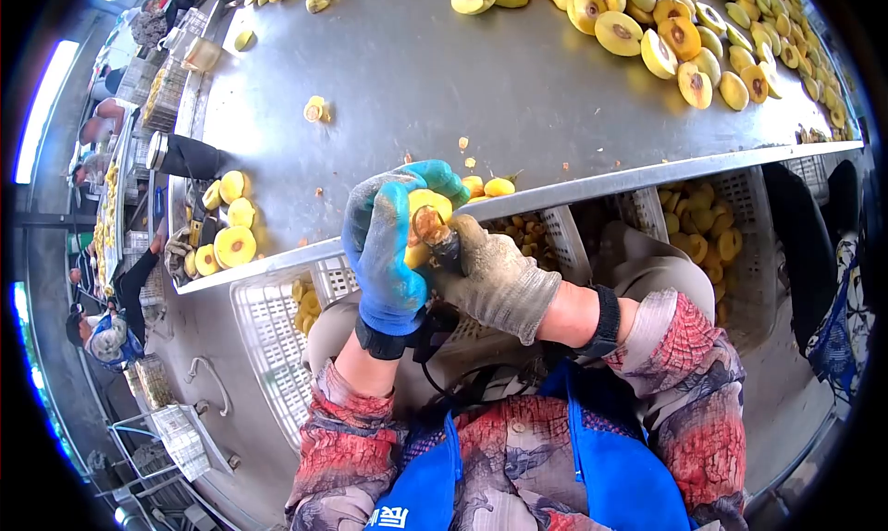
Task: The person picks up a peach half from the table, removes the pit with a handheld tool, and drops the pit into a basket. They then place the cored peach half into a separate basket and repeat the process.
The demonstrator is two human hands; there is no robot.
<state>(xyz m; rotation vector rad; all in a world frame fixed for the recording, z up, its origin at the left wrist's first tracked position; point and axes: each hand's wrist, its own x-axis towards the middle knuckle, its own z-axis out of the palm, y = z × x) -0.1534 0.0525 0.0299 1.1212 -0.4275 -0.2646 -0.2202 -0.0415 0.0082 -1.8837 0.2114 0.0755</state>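
My left hand (381, 244), in a blue and grey glove, is closed around a yellow peach half (431, 201) at the near edge of the metal table. The brownish pit hollow of the fruit faces my right hand. My right hand (499, 277), in a dirty white knit glove, is closed on a small dark-handled tool (447, 251) pressed close to that hollow. The working end of the tool is mostly hidden by fingers and fruit. Just beyond my hands, a few yellow pieces (498, 187) lie on the table.
A big heap of halved peaches (680, 39) covers the table's far right. More halves (235, 245) sit at the left corner. White plastic crates (268, 332) stand below the table, some holding fruit. Other people (116, 337) are at tables on the left.
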